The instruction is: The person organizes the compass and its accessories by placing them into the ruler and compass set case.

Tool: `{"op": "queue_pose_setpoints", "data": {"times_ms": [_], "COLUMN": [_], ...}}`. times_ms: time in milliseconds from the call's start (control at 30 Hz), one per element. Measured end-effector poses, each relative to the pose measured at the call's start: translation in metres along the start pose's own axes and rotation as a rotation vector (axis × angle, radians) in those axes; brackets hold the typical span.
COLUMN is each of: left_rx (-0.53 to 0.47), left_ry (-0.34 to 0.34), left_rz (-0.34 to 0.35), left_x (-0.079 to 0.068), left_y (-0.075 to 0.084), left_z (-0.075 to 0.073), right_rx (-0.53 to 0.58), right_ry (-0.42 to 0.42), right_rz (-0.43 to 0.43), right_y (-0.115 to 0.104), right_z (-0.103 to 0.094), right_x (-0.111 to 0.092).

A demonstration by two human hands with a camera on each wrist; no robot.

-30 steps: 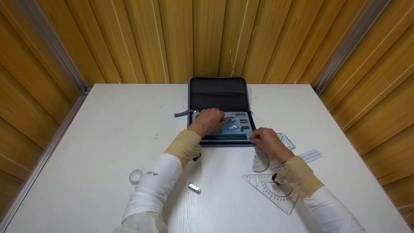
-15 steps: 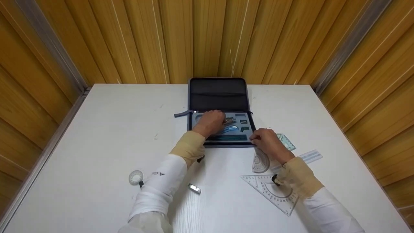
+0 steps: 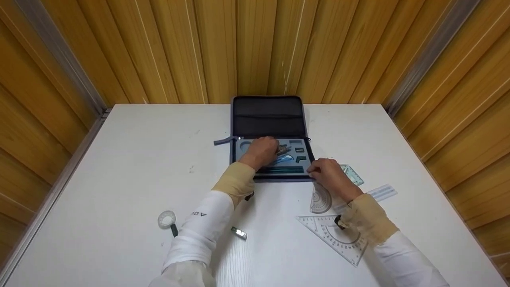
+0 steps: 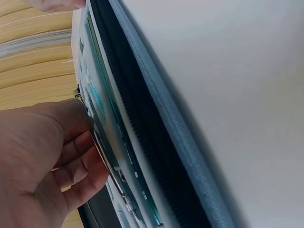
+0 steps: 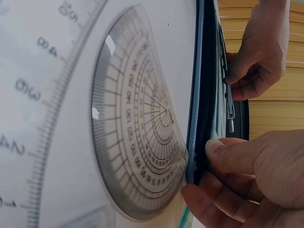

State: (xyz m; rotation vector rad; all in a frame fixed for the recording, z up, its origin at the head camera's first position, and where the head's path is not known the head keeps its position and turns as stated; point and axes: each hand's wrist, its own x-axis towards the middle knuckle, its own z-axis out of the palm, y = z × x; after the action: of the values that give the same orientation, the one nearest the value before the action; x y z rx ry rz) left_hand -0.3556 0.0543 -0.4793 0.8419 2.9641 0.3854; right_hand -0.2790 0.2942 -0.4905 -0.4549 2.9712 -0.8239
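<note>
An unzipped dark case [image 3: 267, 107] lies open at the back of the table, its lower half holding a grey tray [image 3: 245, 153] with cut-out slots. Over that tray, my left hand [image 3: 261, 151] pinches a metal drawing compass [image 5: 230, 107] between thumb and fingers, close along its slot; the palm hides part of it in the head view. Beside it are a blue cutter-shaped piece [image 3: 283, 159], a sharpener [image 3: 299, 150] and dark green pencils [image 3: 281, 170]. My right hand [image 3: 330, 175] grips the case's front right edge, thumb on top and fingers below.
Right of the case lie a half-round protractor [image 3: 320, 199], a large set square [image 3: 336, 237], a clear ruler [image 3: 383, 193] and a small teal template [image 3: 352, 174]. A magnifying glass [image 3: 166, 220] and a small shiny block [image 3: 239, 232] lie nearer the front.
My left hand has shifted slightly right over the tray, uncovering the round slot at its left. The forearm moved too, exposing the magnifying glass's dark handle. My right hand stays put.
</note>
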Motion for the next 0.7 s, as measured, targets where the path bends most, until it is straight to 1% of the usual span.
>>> {"op": "queue_pose_setpoints", "data": {"times_ms": [233, 333, 500, 700], "left_rx": [0.007, 0.008, 0.038, 0.032], "left_ry": [-0.01, -0.004, 0.003, 0.005], "left_rz": [-0.016, -0.011, 0.008, 0.001], "left_x": [0.001, 0.0013, 0.0012, 0.0005], "left_y": [0.001, 0.0013, 0.0014, 0.0015], "left_z": [0.0014, 0.0018, 0.0018, 0.0022], "right_rx": [0.01, 0.006, 0.008, 0.007], "right_ry": [-0.009, -0.002, 0.023, 0.01], "right_rz": [0.017, -0.006, -0.045, -0.021], "right_y": [-0.001, -0.0006, -0.0001, 0.0007], "right_z": [-0.0015, -0.0014, -0.0002, -0.0001], "right_x": [0.0004, 0.0001, -0.0004, 0.0002]}}
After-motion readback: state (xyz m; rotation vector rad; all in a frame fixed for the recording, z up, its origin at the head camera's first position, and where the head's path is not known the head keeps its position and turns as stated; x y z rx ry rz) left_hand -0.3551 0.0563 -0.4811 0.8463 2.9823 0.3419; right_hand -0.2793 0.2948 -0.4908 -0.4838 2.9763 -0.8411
